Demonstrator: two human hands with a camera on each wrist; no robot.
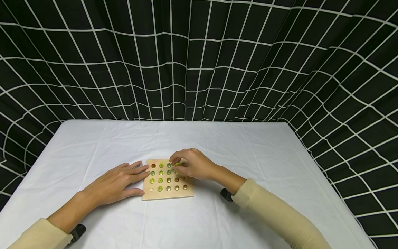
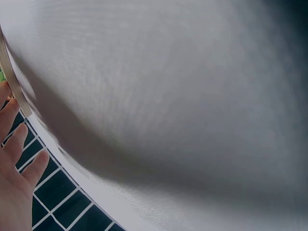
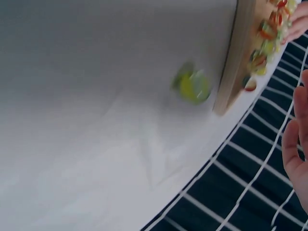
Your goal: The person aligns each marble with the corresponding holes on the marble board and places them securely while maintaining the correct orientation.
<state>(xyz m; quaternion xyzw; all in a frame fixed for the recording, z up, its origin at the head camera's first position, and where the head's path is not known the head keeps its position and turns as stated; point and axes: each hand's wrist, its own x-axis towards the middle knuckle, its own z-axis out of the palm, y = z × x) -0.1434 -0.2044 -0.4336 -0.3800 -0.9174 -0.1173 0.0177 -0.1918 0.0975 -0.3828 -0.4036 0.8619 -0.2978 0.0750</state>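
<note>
A flat wooden board (image 1: 168, 196) lies on the table with rows of coloured glass marbles (image 1: 160, 180) in it, mostly green, yellow and reddish brown. My left hand (image 1: 119, 181) rests at the board's left edge, fingers spread and fairly straight, fingertips touching it. Over the board's upper right part is my right hand (image 1: 194, 164), its fingers bent, thumb and fingertips close around a green marble in the top row. Whether they pinch it is unclear. In the right wrist view a yellow-green marble (image 3: 195, 86) lies on the cloth beside the board.
A white cloth (image 1: 248, 152) with creases covers the table. Black curtains with a white grid (image 1: 186, 69) stand behind and at both sides. In the head view, the right hand and arm hide part of the board's right side.
</note>
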